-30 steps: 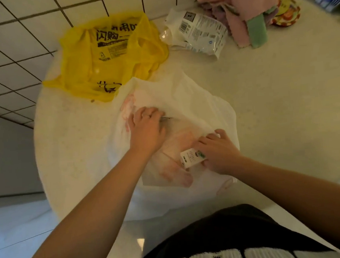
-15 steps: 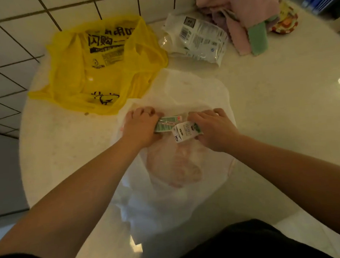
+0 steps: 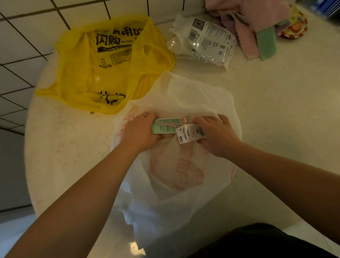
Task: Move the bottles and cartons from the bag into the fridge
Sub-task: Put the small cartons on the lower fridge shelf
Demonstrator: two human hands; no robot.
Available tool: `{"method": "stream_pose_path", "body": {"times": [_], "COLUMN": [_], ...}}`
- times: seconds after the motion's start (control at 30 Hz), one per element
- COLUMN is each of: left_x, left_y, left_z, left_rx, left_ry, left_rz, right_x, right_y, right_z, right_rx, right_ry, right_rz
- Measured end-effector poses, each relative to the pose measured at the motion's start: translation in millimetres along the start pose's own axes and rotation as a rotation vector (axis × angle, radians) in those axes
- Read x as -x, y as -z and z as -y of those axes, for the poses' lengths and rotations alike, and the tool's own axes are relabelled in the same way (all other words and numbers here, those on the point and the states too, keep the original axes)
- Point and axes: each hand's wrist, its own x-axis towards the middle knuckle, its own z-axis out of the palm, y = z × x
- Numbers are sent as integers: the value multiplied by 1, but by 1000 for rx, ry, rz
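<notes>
A round, pale speckled stone table (image 3: 284, 104) stands against a white tiled wall (image 3: 8, 49). On it lies a translucent white plastic bag (image 3: 183, 99) with its mouth open, a crumpled yellow plastic bag with black print (image 3: 108, 62) just behind it. Over the white bag's mouth, the left hand (image 3: 139, 134) has its fingers curled tight around a small green drink carton (image 3: 166, 126) — the right hand (image 3: 218, 135) grips a small white carton with a green panel (image 3: 188, 135), fingers wrapped under it. The two cartons touch
</notes>
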Motion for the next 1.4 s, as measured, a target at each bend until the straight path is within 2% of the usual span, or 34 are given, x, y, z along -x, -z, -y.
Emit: {"method": "stream_pose_path", "body": {"times": [0.17, 0.3, 0.43, 0.57, 0.67, 0.77, 0.9, 1.0, 1.4], "left_x": [22, 52, 86, 122, 148, 175, 208, 229, 312], "left_y": [11, 19, 28, 30, 28, 25, 16, 8, -28], "left_z": [-18, -46, -73, -102, -117, -136, -166, -190, -271], "left_rx": [275, 519, 793, 1088, 1515, 1817, 2082, 2188, 2276], "left_ry": [54, 212, 357, 590, 855, 970, 917, 862, 621], "left_rz": [-178, -262, -379, -553, -529, -441, -335, -275, -534], "right_x": [19, 43, 68, 94, 115, 134, 154, 167, 211], "right_y": [9, 18, 33, 47, 55, 64, 66, 62, 36], "right_z": [6, 15, 23, 26, 26, 29, 27, 21, 10], "right_rx": [-102, -400, -757, -925, -1025, -1172, -1299, -1351, -1482], "right_ry": [-23, -29, -47, -66, -77, -100, -132, -152, -144], "right_rz": [-86, -207, -221, -232, -198, -107, 18, 78, 462]}}
